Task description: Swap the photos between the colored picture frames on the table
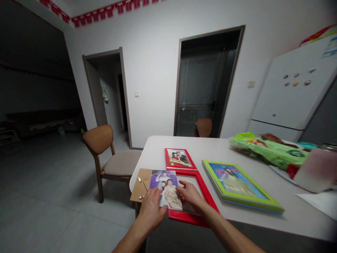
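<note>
A portrait photo (172, 195) on a purple ground lies over the left part of a red picture frame (204, 188) near the table's front edge. The fingers of my left hand (152, 207) grip the photo at its lower left, thumb on the near side. My right hand (191, 195) pinches its right edge, above the frame's bare opening. Under the photo's left side, a brown backing board (139, 186) with metal clips juts past the table edge. Behind these lies a smaller red frame (180, 159) with a photo in it. To the right sits a green frame (237, 179) with a picture, stacked on another.
The white table (158, 151) holds a green plastic packet (268, 149), a translucent jar (319, 168) and white paper (321, 202) at the right. A wooden chair (105, 151) stands left of the table, another chair (204, 127) behind it. A white fridge (286, 91) is at the far right.
</note>
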The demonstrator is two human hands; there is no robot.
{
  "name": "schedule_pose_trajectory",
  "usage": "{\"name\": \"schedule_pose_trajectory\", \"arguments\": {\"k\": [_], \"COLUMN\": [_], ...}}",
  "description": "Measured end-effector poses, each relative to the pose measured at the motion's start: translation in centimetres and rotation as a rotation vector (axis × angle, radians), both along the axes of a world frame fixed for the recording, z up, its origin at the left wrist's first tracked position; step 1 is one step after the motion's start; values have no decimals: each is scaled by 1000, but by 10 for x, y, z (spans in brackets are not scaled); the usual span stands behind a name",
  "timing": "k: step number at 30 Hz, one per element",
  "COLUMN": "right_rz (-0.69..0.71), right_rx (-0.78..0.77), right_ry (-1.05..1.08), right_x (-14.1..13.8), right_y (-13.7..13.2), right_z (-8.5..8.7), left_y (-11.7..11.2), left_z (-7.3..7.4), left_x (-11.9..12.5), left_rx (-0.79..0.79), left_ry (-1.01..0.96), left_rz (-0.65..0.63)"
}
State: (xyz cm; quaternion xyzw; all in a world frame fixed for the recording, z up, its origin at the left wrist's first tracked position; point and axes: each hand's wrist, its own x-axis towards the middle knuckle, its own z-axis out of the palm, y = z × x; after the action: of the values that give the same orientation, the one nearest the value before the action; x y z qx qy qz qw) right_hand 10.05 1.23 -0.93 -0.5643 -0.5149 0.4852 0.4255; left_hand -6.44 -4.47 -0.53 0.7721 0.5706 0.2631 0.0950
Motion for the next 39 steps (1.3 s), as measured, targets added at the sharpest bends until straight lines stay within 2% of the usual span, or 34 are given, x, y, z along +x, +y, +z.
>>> {"name": "schedule_pose_trajectory", "arguments": {"k": [6,9,11,13,15,17,19,23,25,28,31,39], "right_rz": [77,72,73,86,41,-55,-120,-151,-187,-215,-203,-157], "right_rx": [-64,-8,35,72,57,-10,-75,-46,-24,-45,-75,-70], "right_ry": [227,318,363,401,413,400,393,434,432,390,331,176], "right_x": [-11,-13,-15,-14,-12,-7,-2,13,27,50,67,67], "right_y": [-5,-9,-11,-13,-14,-14,-15,-12,-9,-2,3,16], "right_z": [16,33,45,52,51,42,29,15,17,23,25,10], "left_y": [-1,3,8,12,15,17,20,25,27,29,25,4], "left_z": [-4,1,7,14,21,24,23,11,6,3,4,2], "left_x": [13,19,21,21,24,31,43,64,64,55,47,49], "left_rx": [-5,70,155,223,219,141,68,-80,-149,-181,-191,-219], "left_ry": [-39,-43,-124,-301,-596,-957,-1214,-1415,-1334,-1046,-877,-521], "left_rz": [-106,-132,-159,-167,-119,-27,35,-21,-49,-26,-23,-124]}}
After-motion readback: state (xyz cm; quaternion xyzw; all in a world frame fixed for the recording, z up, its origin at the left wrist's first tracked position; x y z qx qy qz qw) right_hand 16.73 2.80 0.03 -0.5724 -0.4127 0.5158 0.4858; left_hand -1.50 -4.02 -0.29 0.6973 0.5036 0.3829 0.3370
